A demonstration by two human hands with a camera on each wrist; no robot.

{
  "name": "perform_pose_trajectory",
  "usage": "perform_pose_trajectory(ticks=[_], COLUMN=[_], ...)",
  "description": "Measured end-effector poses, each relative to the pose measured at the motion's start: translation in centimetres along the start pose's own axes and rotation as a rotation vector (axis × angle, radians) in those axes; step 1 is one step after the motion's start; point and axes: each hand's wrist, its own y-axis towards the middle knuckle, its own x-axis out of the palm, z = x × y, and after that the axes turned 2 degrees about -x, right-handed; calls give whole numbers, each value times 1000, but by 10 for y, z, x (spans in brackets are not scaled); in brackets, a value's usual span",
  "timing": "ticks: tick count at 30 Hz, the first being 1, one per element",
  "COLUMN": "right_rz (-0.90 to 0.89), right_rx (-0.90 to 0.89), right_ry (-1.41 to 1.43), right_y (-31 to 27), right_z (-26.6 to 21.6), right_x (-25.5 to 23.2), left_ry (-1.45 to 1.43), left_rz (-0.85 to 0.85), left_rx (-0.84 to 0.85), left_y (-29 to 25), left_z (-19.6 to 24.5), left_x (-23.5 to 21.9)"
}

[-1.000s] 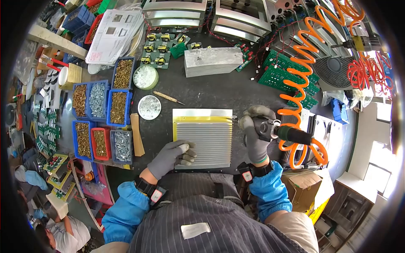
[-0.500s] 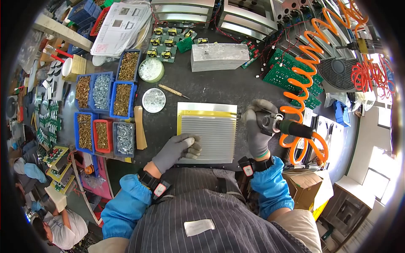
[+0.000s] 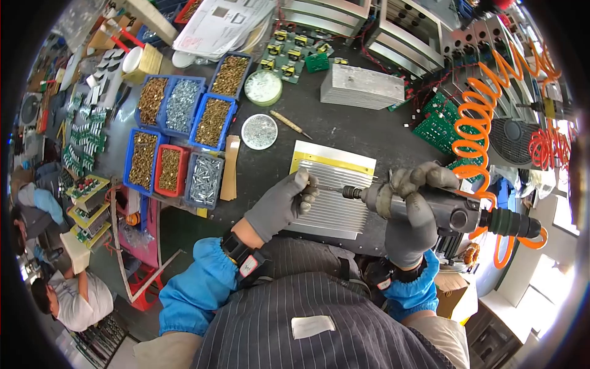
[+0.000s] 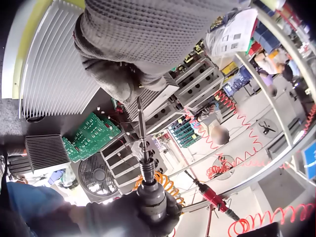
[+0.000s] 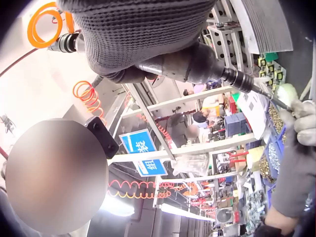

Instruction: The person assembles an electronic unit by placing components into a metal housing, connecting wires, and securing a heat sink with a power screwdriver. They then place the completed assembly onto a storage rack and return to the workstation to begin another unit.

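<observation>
My gloved right hand [image 3: 415,212] grips a pneumatic screwdriver [image 3: 455,214] held level, its bit [image 4: 141,123] pointing left. My gloved left hand [image 3: 279,206] has its thumb and fingers curled together at the bit's tip, pinching a small brassy piece that looks like a screw, mostly hidden by the fingertips. Under both hands lies a finned metal heat sink [image 3: 338,215] with a yellow strip [image 3: 344,165] along its far side. In the right wrist view the bit reaches right up to the left fingertips [image 5: 303,123].
Bins of brass screws [image 3: 213,123] and a bin of silver screws [image 3: 204,179] stand at left. Nearby are a round dish [image 3: 259,131], a green-rimmed tub [image 3: 263,87] and a thin wooden-handled tool [image 3: 286,120]. Behind is a metal block [image 3: 362,86]; an orange coiled hose [image 3: 472,129] hangs right.
My right hand has turned the screwdriver leftward and brought it over the heat sink. My left hand has risen from the heat sink to meet the bit's tip. The head view has shifted.
</observation>
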Motion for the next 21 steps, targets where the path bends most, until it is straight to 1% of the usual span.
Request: perform_pose_trajectory(ticks=[3,5,7,11,13,14,16,17,18,19,20,21], right_rz=[-7,39,49,74,99,129,131,134,127,103,81,108], right_rx=[6,0,10,25,28,25,39,49,47,9,-30,33], right_ry=[-54,-48,-55,-105,-95,-83,-62,-40,-44,-154,-263,-345], right_y=[0,1,0,3,5,5,10,13,18,23,27,29], right_z=[7,13,18,26,31,33,36,38,43,51,59,67], right_x=[6,9,10,16,19,21,29,33,34,32,28,18], left_ry=[-51,-84,-121,-110,-27,-31,-89,-93,42,176,172,60], left_rz=[-7,-17,-32,-30,-8,-8,41,37,121,204,200,251], left_rx=[33,45,48,90,236,237,262,264,231,199,206,257], left_y=[-4,-4,-4,-4,-5,-5,-5,-5,-6,-6,-8,-10], left_z=[-3,-4,-5,-6,-4,-3,-2,0,4,7,8,5], left_x=[-6,-11,-17,-22,-21,-21,-21,-23,-27,-31,-33,-36])
